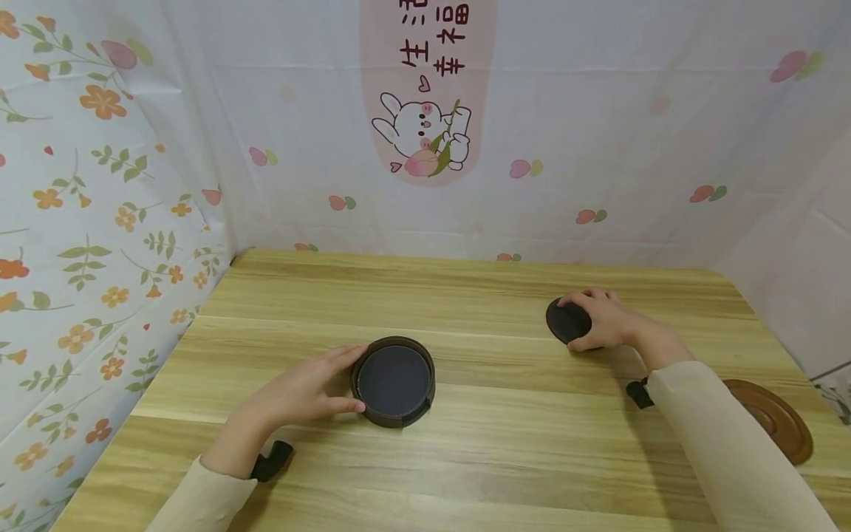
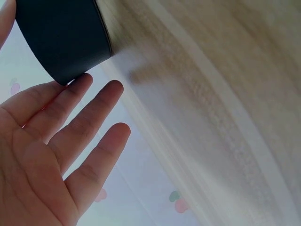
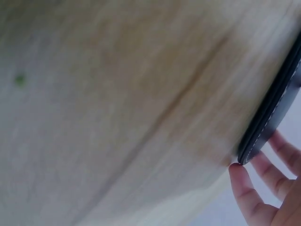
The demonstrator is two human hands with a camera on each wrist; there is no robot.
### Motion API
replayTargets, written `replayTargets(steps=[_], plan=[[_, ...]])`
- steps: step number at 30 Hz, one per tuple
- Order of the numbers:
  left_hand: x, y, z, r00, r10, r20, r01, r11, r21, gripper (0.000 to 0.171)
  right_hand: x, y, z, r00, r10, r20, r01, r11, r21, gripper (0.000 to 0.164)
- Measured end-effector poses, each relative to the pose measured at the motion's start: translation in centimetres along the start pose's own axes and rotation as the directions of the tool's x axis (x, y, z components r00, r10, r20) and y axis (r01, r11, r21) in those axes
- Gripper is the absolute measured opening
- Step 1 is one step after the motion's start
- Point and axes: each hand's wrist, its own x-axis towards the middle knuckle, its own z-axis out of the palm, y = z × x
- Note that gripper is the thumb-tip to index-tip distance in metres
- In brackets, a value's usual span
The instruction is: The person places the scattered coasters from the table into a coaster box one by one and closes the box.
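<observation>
On the table stands a round dark coaster holder with a notch in its front wall and a black coaster lying inside. My left hand rests against its left side, thumb and index finger apart along the wall. In the left wrist view the other fingers are straight and spread, one tip touching the holder's edge. Farther right, my right hand pinches a round black coaster between thumb and fingers. The right wrist view shows its stitched edge, close over the table, with fingertips at the rim.
A brown round dish lies at the table's right side, partly hidden behind the right sleeve. The wood-grain table meets a printed cloth at the back and a floral cloth on the left.
</observation>
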Motion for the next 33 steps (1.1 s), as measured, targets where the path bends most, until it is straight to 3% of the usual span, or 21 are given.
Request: replayTargets(steps=[33], plan=[[0.0,0.0,0.0,1.000,0.003,-0.005,-0.002,1.000,0.015,0.090,-1.8,0.1,0.4,0.999,-0.020,-0.031,0.020,1.000,0.005,0.073]])
